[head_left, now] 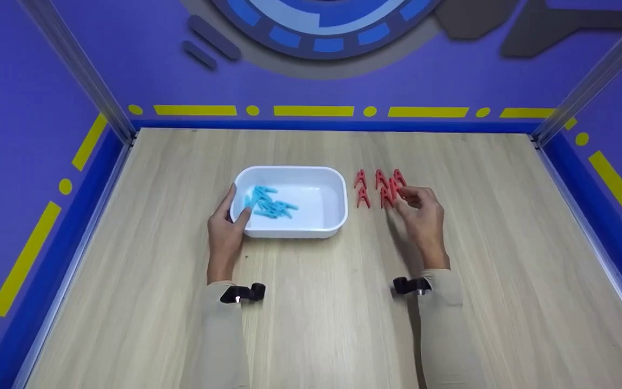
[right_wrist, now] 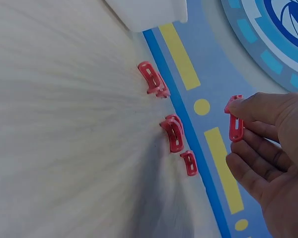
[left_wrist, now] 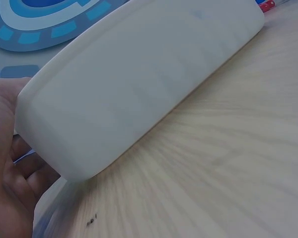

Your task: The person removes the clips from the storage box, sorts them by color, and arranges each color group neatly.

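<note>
While tub (head_left: 289, 233) is gripped by left hand (head_left: 225, 235), clothespin (head_left: 393, 188) pinched by right hand (head_left: 423, 220): likely light, stiff, best held mid-length.

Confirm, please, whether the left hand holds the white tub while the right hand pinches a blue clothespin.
The left hand holds the white tub, but the right hand pinches a red clothespin, not blue, as the right wrist view shows.
</note>
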The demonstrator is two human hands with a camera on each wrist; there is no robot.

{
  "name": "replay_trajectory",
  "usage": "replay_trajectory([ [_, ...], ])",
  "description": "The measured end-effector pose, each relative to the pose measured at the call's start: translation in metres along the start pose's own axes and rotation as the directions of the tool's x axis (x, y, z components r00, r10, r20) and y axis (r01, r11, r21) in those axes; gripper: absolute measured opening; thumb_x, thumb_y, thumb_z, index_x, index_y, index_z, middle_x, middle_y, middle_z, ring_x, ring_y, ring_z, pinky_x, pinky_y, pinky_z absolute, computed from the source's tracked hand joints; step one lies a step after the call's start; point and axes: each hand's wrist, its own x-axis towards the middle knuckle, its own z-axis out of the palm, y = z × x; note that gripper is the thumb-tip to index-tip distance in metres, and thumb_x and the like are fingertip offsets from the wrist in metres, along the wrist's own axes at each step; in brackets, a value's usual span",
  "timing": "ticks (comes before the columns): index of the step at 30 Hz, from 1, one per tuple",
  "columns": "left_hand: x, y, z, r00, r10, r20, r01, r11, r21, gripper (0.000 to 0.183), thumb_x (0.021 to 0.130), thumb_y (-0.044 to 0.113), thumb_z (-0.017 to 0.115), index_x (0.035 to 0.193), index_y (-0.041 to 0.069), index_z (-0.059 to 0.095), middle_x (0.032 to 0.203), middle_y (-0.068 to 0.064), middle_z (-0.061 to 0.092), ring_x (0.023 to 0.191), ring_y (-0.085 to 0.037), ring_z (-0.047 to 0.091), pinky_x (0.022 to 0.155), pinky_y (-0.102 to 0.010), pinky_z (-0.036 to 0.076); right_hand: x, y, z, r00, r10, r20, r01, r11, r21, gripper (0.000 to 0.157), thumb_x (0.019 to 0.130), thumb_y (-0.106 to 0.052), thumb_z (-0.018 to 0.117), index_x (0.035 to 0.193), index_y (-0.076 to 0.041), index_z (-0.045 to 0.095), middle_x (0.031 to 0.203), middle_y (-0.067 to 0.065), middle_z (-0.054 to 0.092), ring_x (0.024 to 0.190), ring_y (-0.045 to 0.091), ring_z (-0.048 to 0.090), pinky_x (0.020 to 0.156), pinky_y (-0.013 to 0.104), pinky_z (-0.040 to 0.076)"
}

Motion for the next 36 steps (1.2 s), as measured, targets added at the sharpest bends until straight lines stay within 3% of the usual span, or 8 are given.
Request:
replay_trajectory([
  [7, -0.001, 0.001, 0.001, 1.000, -0.027, 0.002, 0.026, 0.999, 0.022, 0.066, 0.101, 0.011, 0.071, 0.162, 0.011, 0.045, 0.167, -0.004, 0.041, 0.155, -0.016, 0.032, 0.125, -0.030, 0.028, 0.003, 0.007, -0.008, 0.997, 0.075, -0.009, -0.076, 0.997, -0.016, 0.027, 0.091, 0.001, 0.080, 0.117, 0.007, 0.074, 0.114, 0.020, 0.069, 0.103, 0.033, 0.066, 0.091, 0.037, 0.053],
  [17, -0.001, 0.000, 0.000, 1.000, -0.013, 0.003, 0.013, 1.000, 0.011, 0.065, 0.101, 0.009, 0.071, 0.161, 0.009, 0.046, 0.166, -0.004, 0.041, 0.154, -0.015, 0.033, 0.125, -0.030, 0.029, 0.002, 0.017, -0.012, 0.993, 0.117, -0.025, -0.117, 0.993, -0.033, 0.026, 0.094, -0.002, 0.080, 0.118, 0.006, 0.072, 0.114, 0.019, 0.067, 0.103, 0.030, 0.064, 0.082, 0.021, 0.049],
  [24, -0.001, -0.001, -0.001, 1.000, -0.001, 0.015, 0.003, 0.997, -0.075, 0.065, 0.100, 0.005, 0.070, 0.160, 0.010, 0.047, 0.165, -0.004, 0.042, 0.154, -0.016, 0.035, 0.124, -0.030, 0.031, 0.003, 0.024, -0.013, 0.989, 0.146, -0.019, -0.147, 0.985, -0.085, 0.027, 0.095, -0.005, 0.079, 0.119, 0.006, 0.073, 0.115, 0.019, 0.067, 0.102, 0.030, 0.065, 0.083, 0.025, 0.049],
  [31, 0.000, -0.002, 0.000, 1.000, 0.021, 0.002, -0.021, 0.999, -0.048, 0.065, 0.099, 0.004, 0.071, 0.160, 0.007, 0.047, 0.165, -0.007, 0.043, 0.154, -0.019, 0.035, 0.124, -0.029, 0.030, 0.003, 0.030, -0.011, 0.980, 0.198, 0.004, -0.195, 0.970, -0.142, 0.026, 0.096, -0.006, 0.078, 0.119, 0.007, 0.072, 0.114, 0.020, 0.067, 0.102, 0.030, 0.066, 0.078, 0.019, 0.048],
  [36, 0.000, -0.001, -0.001, 1.000, 0.006, 0.000, -0.006, 0.999, -0.038, 0.065, 0.100, 0.005, 0.071, 0.160, 0.008, 0.047, 0.165, -0.006, 0.043, 0.154, -0.019, 0.035, 0.124, -0.029, 0.030, 0.004, 0.033, -0.010, 0.975, 0.221, 0.013, -0.215, 0.962, -0.166, 0.027, 0.096, -0.006, 0.078, 0.119, 0.006, 0.071, 0.113, 0.020, 0.067, 0.102, 0.030, 0.065, 0.078, 0.021, 0.048],
])
